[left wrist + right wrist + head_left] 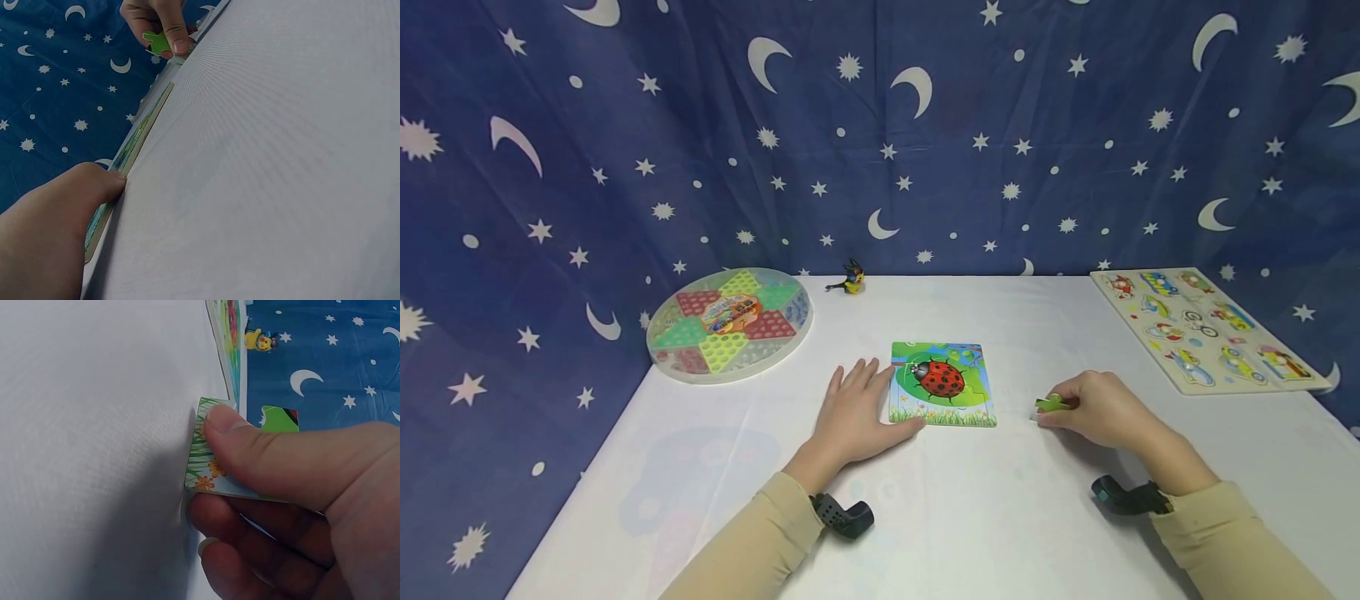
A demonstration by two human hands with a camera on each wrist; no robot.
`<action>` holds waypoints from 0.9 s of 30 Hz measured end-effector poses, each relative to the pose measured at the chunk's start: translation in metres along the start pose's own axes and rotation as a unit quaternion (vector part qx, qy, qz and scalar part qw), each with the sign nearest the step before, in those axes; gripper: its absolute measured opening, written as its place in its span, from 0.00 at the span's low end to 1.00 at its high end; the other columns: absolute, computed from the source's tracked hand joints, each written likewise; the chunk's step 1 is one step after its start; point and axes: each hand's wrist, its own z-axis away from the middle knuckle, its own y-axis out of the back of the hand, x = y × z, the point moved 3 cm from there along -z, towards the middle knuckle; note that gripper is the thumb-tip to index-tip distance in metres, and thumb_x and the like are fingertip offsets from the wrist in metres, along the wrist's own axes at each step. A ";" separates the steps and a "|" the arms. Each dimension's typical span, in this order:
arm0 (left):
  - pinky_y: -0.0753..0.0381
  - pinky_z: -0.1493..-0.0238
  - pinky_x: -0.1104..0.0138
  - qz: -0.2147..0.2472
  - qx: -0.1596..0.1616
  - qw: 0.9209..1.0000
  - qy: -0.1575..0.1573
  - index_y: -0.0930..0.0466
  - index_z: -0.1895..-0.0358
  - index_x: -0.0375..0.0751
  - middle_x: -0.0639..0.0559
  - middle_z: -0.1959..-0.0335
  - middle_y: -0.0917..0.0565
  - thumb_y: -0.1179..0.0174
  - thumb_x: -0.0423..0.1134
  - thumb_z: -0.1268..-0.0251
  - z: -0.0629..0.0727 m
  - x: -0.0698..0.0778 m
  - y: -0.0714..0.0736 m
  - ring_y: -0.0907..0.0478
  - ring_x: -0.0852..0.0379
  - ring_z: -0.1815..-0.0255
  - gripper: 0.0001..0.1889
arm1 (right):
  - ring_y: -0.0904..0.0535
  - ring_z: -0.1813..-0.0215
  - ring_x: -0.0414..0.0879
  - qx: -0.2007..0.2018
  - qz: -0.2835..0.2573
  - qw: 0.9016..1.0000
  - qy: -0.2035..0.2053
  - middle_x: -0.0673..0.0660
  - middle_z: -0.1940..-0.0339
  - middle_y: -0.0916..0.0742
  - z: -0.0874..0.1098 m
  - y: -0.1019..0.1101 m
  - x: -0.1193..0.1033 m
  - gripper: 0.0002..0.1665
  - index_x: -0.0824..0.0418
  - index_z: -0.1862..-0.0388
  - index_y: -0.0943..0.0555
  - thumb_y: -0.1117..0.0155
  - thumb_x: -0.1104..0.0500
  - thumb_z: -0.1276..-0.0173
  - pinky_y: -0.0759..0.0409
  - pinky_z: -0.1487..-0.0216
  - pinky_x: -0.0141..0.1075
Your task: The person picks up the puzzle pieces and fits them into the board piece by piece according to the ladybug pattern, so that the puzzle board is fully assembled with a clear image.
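A square ladybug jigsaw puzzle (942,383) lies flat on the white table. My left hand (856,417) rests along its left side with fingers extended, the thumb at the puzzle's front edge. In the left wrist view that thumb (94,187) touches the board's rim. To the right of the puzzle, my right hand (1101,408) pinches a jigsaw piece (203,469) printed with grass and orange flowers, close over the table. Beyond the thumb shows a green part (278,420) with a red and black corner; I cannot tell whether it is a separate piece.
A round Chinese checkers board (730,325) sits at the back left. Near the back edge stands a small black and yellow toy figure (852,278). At the back right lies a wooden peg puzzle (1210,332) with vehicle pictures. Behind the table hangs a blue star-and-moon curtain (955,200).
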 end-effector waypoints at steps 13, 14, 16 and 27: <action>0.60 0.20 0.46 0.000 -0.002 1.000 0.001 0.35 0.21 0.49 0.44 0.20 0.38 0.46 0.78 0.42 0.001 0.000 -0.001 0.48 0.45 0.18 0.51 | 0.31 0.75 0.43 -0.001 -0.007 1.000 0.012 0.44 0.81 0.20 -0.003 0.001 0.002 0.08 0.53 0.72 0.11 0.18 0.54 0.43 0.38 0.75 0.34; 0.60 0.20 0.46 0.001 -0.003 1.000 0.001 0.35 0.21 0.48 0.44 0.20 0.38 0.46 0.78 0.42 0.001 0.000 -0.001 0.48 0.45 0.18 0.51 | 0.31 0.75 0.43 -0.002 -0.007 1.000 0.013 0.44 0.81 0.20 -0.004 0.000 0.001 0.08 0.53 0.72 0.11 0.18 0.54 0.43 0.38 0.75 0.34; 0.60 0.20 0.46 0.002 -0.004 1.000 0.000 0.35 0.21 0.48 0.43 0.20 0.38 0.46 0.78 0.42 0.001 0.000 0.000 0.48 0.45 0.18 0.51 | 0.31 0.75 0.43 -0.005 -0.006 1.000 0.014 0.44 0.81 0.20 -0.005 -0.001 -0.001 0.08 0.53 0.72 0.12 0.18 0.54 0.43 0.38 0.75 0.34; 0.59 0.20 0.46 0.000 0.001 1.000 -0.001 0.35 0.21 0.49 0.44 0.21 0.37 0.47 0.79 0.42 0.001 -0.001 -0.001 0.48 0.45 0.18 0.51 | 0.31 0.74 0.43 -0.013 -0.005 1.000 0.019 0.44 0.82 0.19 -0.011 -0.005 -0.013 0.08 0.52 0.73 0.11 0.17 0.54 0.44 0.37 0.74 0.34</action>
